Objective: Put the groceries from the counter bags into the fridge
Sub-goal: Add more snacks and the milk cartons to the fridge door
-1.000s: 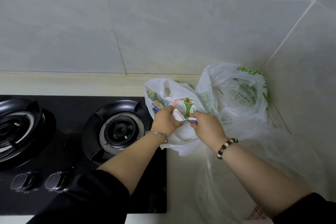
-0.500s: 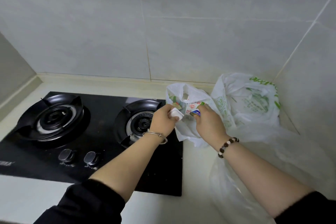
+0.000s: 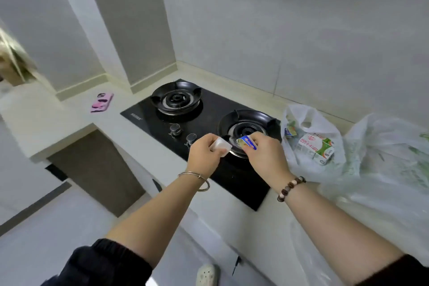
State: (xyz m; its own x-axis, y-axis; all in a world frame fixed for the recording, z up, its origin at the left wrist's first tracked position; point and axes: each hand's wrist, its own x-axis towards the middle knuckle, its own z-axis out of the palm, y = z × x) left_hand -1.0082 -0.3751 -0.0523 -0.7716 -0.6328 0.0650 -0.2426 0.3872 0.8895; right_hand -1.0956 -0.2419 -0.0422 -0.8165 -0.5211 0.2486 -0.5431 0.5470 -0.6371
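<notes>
A: Which items do the 2 hands hold, and how do they lie?

B: The left hand (image 3: 204, 154) is closed on a small white tub (image 3: 221, 145), pinched between thumb and fingers, its open end turned up and to the right. The right hand (image 3: 263, 154) is closed on a small blue packet (image 3: 246, 142); its long axis runs from upper left to lower right, and the printed face points up. Both items are held above the near edge of the hob (image 3: 209, 127), close to the right burner (image 3: 248, 127), just apart from each other.

A: And the containers?

B: 2 bags stand on the counter (image 3: 76, 121) right of the hob. The near bag (image 3: 308, 146) is white, its mouth open toward the hands. In it lies 1 carton (image 3: 316, 147), white with red and green print, on its side, long axis running from upper left to lower right. A smaller boxed item (image 3: 290, 131) shows at the mouth; its kind cannot be told. The far bag (image 3: 390, 153) has green print; its contents are hidden.

A: Anything else on the counter?

B: 1 pink phone (image 3: 102, 102), flat, left of the hob. The fridge is out of view.
</notes>
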